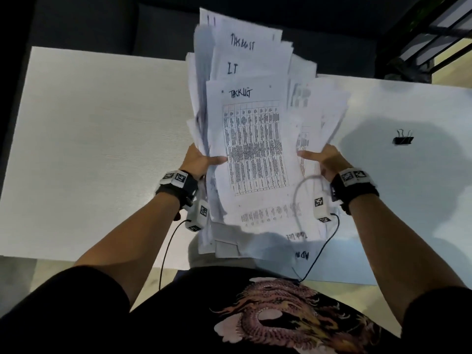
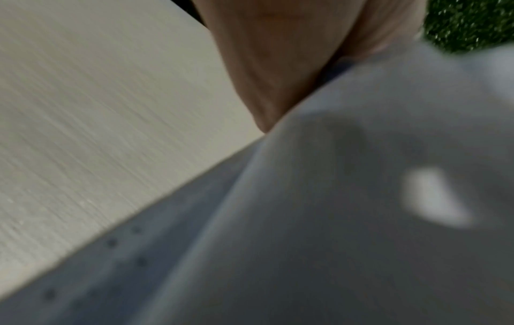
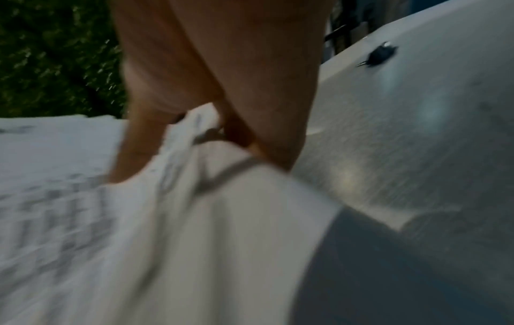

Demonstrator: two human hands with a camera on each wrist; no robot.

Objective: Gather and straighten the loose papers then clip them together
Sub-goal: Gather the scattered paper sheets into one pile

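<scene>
In the head view, the person is holding an uneven stack of printed papers (image 1: pixel 252 139) raised in the centre of the frame, above a pale surface (image 1: pixel 102 139). The left hand (image 1: pixel 198 160) is gripping the stack's left edge, thumb lying across the front sheet and fingers hidden behind. The right hand (image 1: pixel 323 158) is gripping the right edge in the same way, thumb on the front and fingers behind. The sheets are sitting out of line: top edges are stepping upward toward the top of the frame and several pages are fanning out at the right. The front sheet is showing a printed table under a handwritten heading. More sheets are lying flat on the surface at the lower centre, beneath the raised stack. A black binder clip (image 1: pixel 403 139) is resting on the surface at the right of the frame, well apart from the papers and from both hands. Both wrist views are blurred; the right wrist view is showing the clip (image 3: pixel 379 56) at upper right.
</scene>
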